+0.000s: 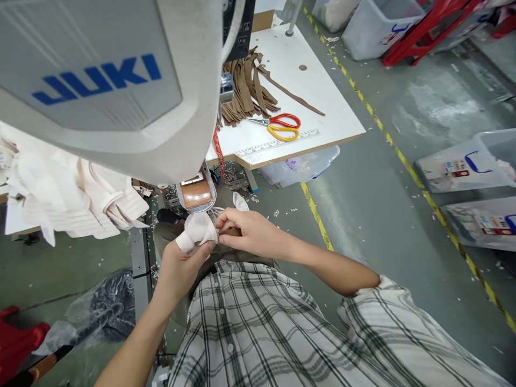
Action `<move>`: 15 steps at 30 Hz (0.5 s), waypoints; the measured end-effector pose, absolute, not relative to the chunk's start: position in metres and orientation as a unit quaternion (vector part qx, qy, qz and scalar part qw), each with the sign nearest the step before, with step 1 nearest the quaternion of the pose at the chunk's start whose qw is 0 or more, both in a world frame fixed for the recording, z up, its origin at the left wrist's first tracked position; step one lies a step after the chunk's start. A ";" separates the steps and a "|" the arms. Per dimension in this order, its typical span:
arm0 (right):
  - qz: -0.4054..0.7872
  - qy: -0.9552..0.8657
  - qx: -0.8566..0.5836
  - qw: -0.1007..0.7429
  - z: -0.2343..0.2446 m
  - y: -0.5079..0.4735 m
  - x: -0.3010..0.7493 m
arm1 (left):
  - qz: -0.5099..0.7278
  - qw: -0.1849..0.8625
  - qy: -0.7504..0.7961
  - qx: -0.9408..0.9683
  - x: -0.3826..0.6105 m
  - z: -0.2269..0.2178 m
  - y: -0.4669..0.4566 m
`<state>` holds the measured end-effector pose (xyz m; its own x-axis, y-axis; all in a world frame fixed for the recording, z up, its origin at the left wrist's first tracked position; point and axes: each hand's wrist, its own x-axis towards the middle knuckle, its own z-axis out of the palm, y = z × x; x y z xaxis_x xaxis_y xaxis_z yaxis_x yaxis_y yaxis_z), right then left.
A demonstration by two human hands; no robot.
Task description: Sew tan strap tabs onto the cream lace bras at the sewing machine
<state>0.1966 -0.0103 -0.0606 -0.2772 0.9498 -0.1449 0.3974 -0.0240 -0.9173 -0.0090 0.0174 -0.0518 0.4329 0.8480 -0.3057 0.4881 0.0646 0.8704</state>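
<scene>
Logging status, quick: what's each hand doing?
Left hand: closed, holding white fabric.
Right hand: curled at the fabric's edge; grip can't be told.

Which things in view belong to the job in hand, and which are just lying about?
Probably in the job:
White fabric piece, held in the left hand, right hand at its edge
Sewing machine
Pale strips, similar in colour

Seemingly lying about:
Brown strips
Scissors
Ruler
Plastic bins

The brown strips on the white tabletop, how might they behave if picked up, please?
The brown strips would probably droop, since several lie bent. Each is likely light, being narrow and thin. The bundle may splay, as its ends fan out unevenly beside the scissors.
</scene>
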 end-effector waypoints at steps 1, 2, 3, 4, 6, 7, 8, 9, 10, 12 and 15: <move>0.488 -0.640 -0.524 0.280 -0.061 -0.008 0.198 | 0.165 0.535 0.509 0.654 -0.010 -0.053 0.018; 0.492 -0.645 -0.515 0.277 -0.062 -0.006 0.199 | 0.163 0.546 0.510 0.644 -0.010 -0.054 0.019; 0.495 -0.650 -0.506 0.277 -0.063 -0.005 0.199 | 0.162 0.560 0.509 0.633 -0.011 -0.055 0.020; 0.499 -0.653 -0.496 0.281 -0.063 -0.004 0.200 | 0.164 0.575 0.507 0.621 -0.011 -0.056 0.020; 0.512 -0.644 -0.487 0.292 -0.065 -0.002 0.200 | 0.171 0.601 0.506 0.595 -0.011 -0.058 0.021; 0.524 -0.634 -0.486 0.294 -0.066 -0.002 0.200 | 0.175 0.610 0.507 0.583 -0.010 -0.059 0.021; 0.540 -0.622 -0.484 0.295 -0.067 -0.002 0.200 | 0.179 0.618 0.509 0.573 -0.010 -0.060 0.021; 0.556 -0.609 -0.482 0.297 -0.068 -0.003 0.199 | 0.184 0.624 0.510 0.563 -0.009 -0.062 0.021; 0.571 -0.594 -0.480 0.301 -0.069 -0.003 0.199 | 0.191 0.630 0.511 0.553 -0.008 -0.063 0.021; 0.587 -0.569 -0.484 0.312 -0.071 -0.004 0.199 | 0.202 0.643 0.512 0.532 -0.006 -0.066 0.021; 0.578 -0.558 -0.501 0.322 -0.070 -0.006 0.197 | 0.223 0.653 0.520 0.504 -0.001 -0.066 0.021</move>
